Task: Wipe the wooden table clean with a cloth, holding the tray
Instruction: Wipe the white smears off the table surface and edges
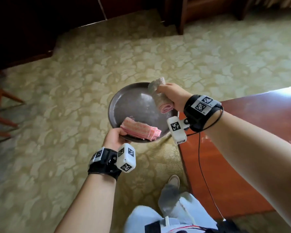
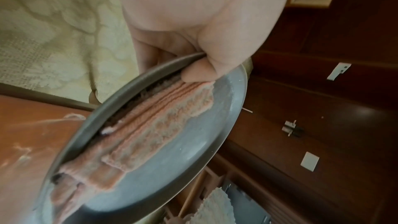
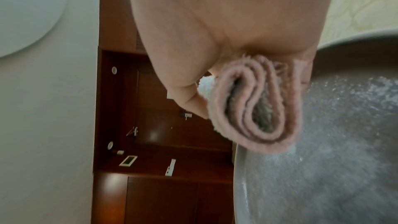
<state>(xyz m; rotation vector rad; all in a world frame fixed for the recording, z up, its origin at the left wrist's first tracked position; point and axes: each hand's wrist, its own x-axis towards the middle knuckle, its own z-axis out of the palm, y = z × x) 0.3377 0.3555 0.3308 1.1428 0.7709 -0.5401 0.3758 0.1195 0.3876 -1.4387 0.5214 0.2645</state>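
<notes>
A round grey metal tray (image 1: 133, 101) (image 2: 228, 125) (image 3: 336, 176) hangs over the carpet, just left of the wooden table (image 1: 259, 125). My left hand (image 1: 115, 137) (image 2: 193, 57) grips its near rim, thumb pressing on a folded pink cloth (image 1: 139, 128) (image 2: 155, 125) that lies in the tray. My right hand (image 1: 173, 96) (image 3: 226, 31) grips a second, rolled pink cloth (image 1: 161, 100) (image 3: 258, 105) above the tray's right side. White powder dusts the tray's bottom and the rolled cloth.
Patterned cream carpet (image 1: 74, 98) covers the floor. Dark wooden furniture (image 1: 32, 22) lines the back, and chair legs (image 1: 0, 106) stand at the left. My legs and one shoe (image 1: 171, 187) are below. Pale smears mark the table (image 2: 32, 134).
</notes>
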